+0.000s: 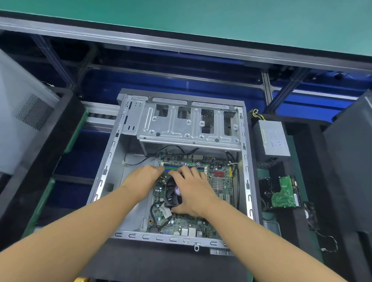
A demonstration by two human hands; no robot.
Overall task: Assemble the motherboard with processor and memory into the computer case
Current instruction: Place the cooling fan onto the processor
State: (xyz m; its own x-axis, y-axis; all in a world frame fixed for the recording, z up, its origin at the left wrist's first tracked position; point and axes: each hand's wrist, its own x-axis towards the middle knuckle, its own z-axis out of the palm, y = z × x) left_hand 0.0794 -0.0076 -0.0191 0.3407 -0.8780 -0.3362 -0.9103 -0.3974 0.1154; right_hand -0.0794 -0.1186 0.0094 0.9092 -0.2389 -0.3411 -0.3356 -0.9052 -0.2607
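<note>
Under both hands, the motherboard (199, 223) lies flat on the floor of the computer case (108, 159), with the cooler fan (172, 196) and memory slots (197, 168) on it. Right hand (195, 194) arches over the cooler fan, thumb on its near edge and fingers over the far edge, gripping it. It likely serves as a handle to nudge the board into line with its mounts. Left hand (144, 177) sits just beside it, fingers reaching the left end of the memory slots. The fingertips merge with the board, so I cannot tell whether they press or pinch; probably they steady that side against tilt. Beyond the hands, the drive cage (187, 124) spans the far end, and black cables (170, 148) trail from under it. Right of the right hand, outside the case, the power supply (273, 139) and hard drive (284, 192) wait, well apart. I judge this the seating step, fastening not yet done.
</note>
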